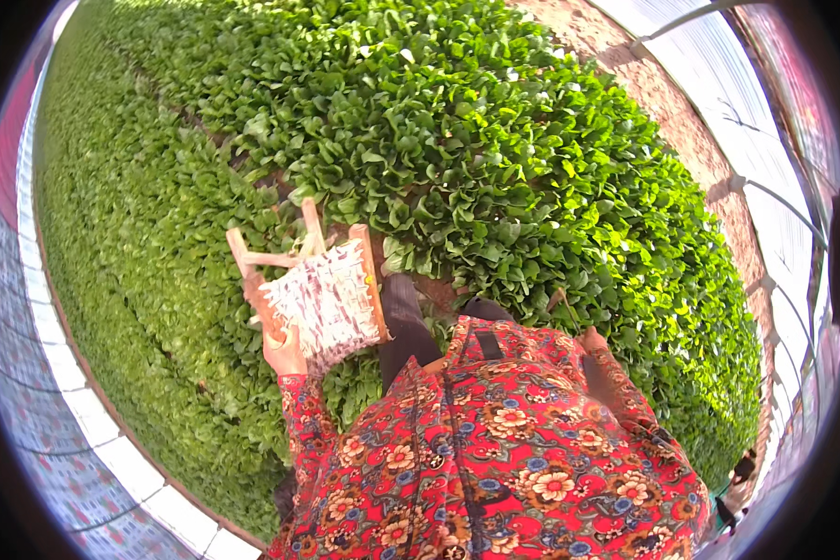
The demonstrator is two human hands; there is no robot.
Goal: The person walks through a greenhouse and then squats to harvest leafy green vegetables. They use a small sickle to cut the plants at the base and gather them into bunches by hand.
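We see the left hand (283, 350) w/ fingers wrapped around the lower edge of a small wooden stool (315, 280), holding it up off the ground, tilted, legs pointing up-left, over the leafy green bed (495, 159). Stool seat has a patterned white/red cushion (325, 301), facing us. Right hand (591, 338) is low at the person's side, near the green plants to the right; it's mostly hidden by the red floral sleeve (616, 383), so we can't tell if its fingers are spread or curled. A dark trouser leg (403, 322) shows just right of the stool, on a narrow soil gap btw plant rows. White greenhouse cover (793, 215) curves along right rim, bare soil strip (681, 121) beside it.
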